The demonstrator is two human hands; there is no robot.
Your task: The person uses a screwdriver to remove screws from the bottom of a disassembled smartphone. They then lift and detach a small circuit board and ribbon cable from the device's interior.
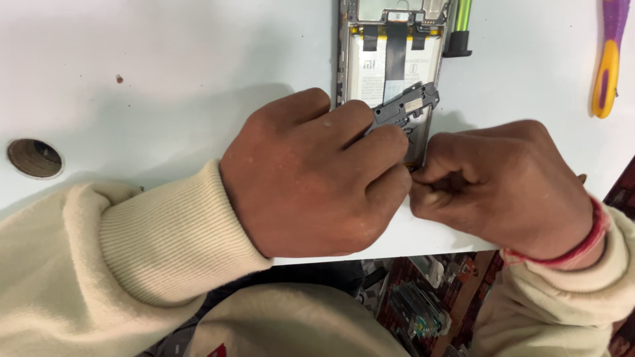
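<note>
Pinching grey cover (405,106): left hand (311,175); right hand (503,188) fisted at phone (350,59) bottom edge.

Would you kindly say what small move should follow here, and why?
Probably lift the small grey plastic cover piece clear of the opened phone: the left hand already holds it tilted above the white battery, while the right hand steadies the lower edge.
</note>
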